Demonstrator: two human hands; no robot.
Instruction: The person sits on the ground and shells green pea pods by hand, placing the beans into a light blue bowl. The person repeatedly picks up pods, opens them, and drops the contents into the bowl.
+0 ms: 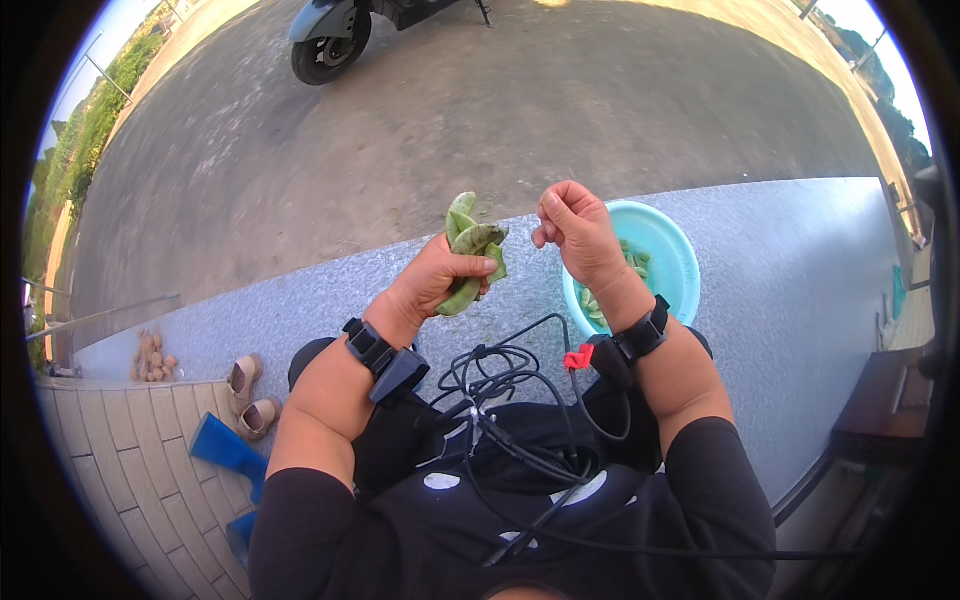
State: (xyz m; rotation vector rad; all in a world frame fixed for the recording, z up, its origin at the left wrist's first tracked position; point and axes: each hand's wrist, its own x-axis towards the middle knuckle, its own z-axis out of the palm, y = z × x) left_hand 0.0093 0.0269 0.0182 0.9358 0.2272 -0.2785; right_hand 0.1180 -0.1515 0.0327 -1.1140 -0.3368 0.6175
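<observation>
My left hand (439,274) grips a bunch of broad green bean pods (474,238), with the thumb pressed across them. Some pods stick up past the fingers, and one shows dark blotches. My right hand (576,229) is raised beside it, thumb against curled fingers, and no object shows between them. Under the right wrist stands a turquoise plastic basin (679,262). Pieces of green pod (637,259) lie inside it, partly hidden by the right hand and forearm.
Coiled black cables (499,371) lie over my lap, near straps on both wrists. At left are beige shoes (244,382), blue rubber boots (229,454) and several brown roundish items (152,360). A scooter (330,45) stands on the concrete beyond the stone ledge (765,247).
</observation>
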